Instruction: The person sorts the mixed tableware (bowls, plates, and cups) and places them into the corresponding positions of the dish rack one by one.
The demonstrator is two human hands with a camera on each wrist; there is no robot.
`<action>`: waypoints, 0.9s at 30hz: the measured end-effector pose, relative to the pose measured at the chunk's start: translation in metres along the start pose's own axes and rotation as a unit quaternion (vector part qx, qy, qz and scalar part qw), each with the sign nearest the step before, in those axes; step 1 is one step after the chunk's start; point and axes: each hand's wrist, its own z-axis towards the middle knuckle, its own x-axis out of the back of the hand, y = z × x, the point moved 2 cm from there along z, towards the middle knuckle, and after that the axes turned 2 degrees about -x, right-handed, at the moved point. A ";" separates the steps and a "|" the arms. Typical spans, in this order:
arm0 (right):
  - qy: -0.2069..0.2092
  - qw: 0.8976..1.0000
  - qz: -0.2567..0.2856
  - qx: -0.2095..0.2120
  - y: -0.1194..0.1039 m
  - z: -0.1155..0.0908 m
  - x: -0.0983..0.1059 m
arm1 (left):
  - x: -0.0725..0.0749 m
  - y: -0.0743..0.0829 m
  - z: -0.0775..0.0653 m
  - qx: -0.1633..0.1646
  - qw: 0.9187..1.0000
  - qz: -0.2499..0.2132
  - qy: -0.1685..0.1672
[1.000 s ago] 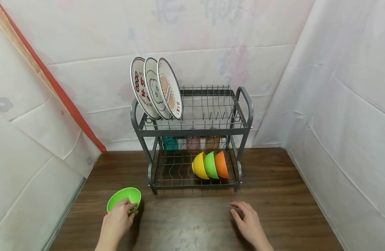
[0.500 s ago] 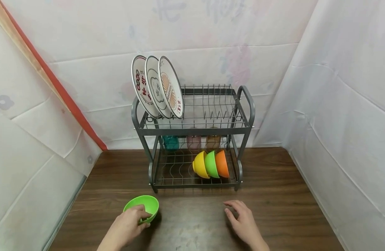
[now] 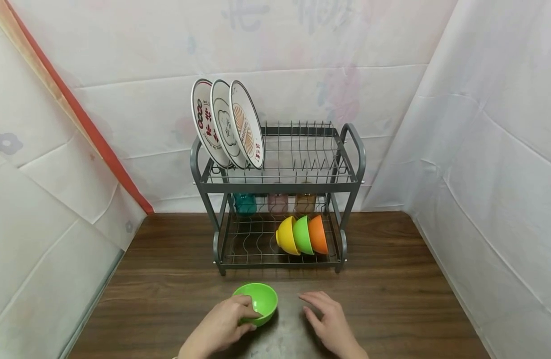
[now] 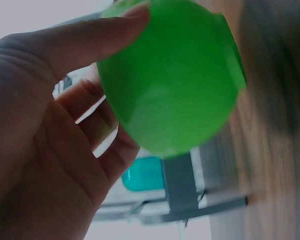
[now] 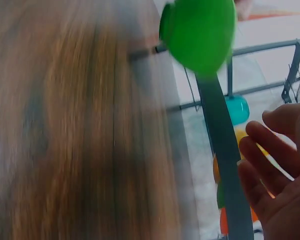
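A green bowl (image 3: 265,302) hangs just above the front of the table, its opening facing up. My left hand (image 3: 226,321) pinches its near rim, thumb outside and fingers over the edge; the left wrist view shows the thumb pressed along the bowl's outer wall (image 4: 175,85). To the right of the bowl, apart from it, my right hand (image 3: 329,321) hovers with loosely bent fingers and nothing in them. In the right wrist view the bowl (image 5: 202,35) appears beyond the right fingers.
A two-tier dish rack (image 3: 275,188) stands behind the hands. Three plates (image 3: 246,124) lean upright at its upper left. Below are a yellow bowl (image 3: 285,237), a green one (image 3: 302,237), an orange one (image 3: 318,235), and three cups (image 3: 277,203) behind them.
My left hand has carried the green bowl rightward from the table's left side to its front middle. My right hand has drifted left, closer to the bowl.
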 end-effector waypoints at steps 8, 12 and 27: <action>-0.007 0.994 0.036 0.107 -0.012 0.003 -0.006 | -0.018 0.011 0.022 -0.095 0.995 0.015 0.031; -0.019 0.990 0.046 0.130 -0.013 0.004 -0.008 | -0.022 0.016 0.029 -0.116 0.992 0.031 0.039; 0.009 0.989 0.041 0.139 -0.014 -0.001 -0.011 | -0.030 0.024 0.049 -0.166 0.974 0.102 0.118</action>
